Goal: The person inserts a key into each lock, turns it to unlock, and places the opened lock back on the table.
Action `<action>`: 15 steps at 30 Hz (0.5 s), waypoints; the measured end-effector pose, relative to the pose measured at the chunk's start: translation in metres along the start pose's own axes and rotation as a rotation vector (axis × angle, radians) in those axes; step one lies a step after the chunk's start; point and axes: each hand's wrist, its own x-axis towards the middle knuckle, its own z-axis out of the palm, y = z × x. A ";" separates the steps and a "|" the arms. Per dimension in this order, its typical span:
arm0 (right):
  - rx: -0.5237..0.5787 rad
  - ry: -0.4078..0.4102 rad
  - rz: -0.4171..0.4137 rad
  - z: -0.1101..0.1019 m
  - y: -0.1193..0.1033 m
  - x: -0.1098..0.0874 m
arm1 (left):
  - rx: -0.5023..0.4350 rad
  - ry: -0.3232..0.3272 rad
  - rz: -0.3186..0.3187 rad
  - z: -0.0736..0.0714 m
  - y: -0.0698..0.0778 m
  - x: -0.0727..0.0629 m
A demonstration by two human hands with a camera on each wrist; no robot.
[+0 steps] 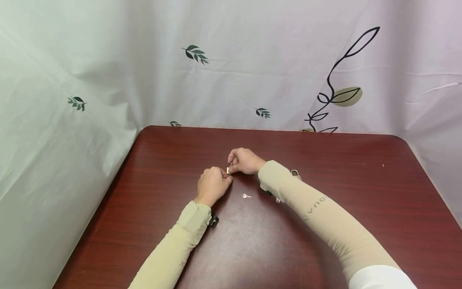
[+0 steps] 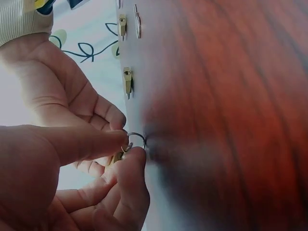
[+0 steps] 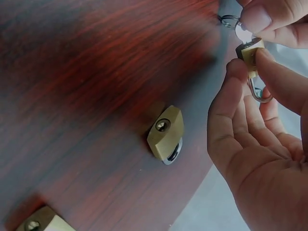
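My left hand [image 1: 213, 184] pinches a small key [image 3: 243, 32] between thumb and forefinger; a thin metal ring [image 3: 228, 20] hangs from the key's head. With thumb and fingertips, my right hand [image 1: 247, 161] grips a small brass padlock [image 3: 252, 55], its shackle pointing away from the key. The key meets the padlock's keyhole end; how deep it sits cannot be seen. In the left wrist view, fingers cover most of the held padlock [image 2: 115, 158], and the ring [image 2: 138, 137] shows beyond the fingertips.
A second brass padlock [image 3: 166, 132] lies on the dark red table [image 1: 162, 152], and part of another padlock [image 3: 45, 221] shows nearby. One loose key [image 1: 246, 196] lies before the hands; a small metal piece [image 1: 278, 200] peeks out beside the right sleeve. Patterned curtains [image 1: 231, 80] stand behind.
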 end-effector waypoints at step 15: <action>-0.218 0.078 -0.065 0.007 -0.001 0.005 | 0.021 -0.053 -0.011 -0.002 -0.002 0.006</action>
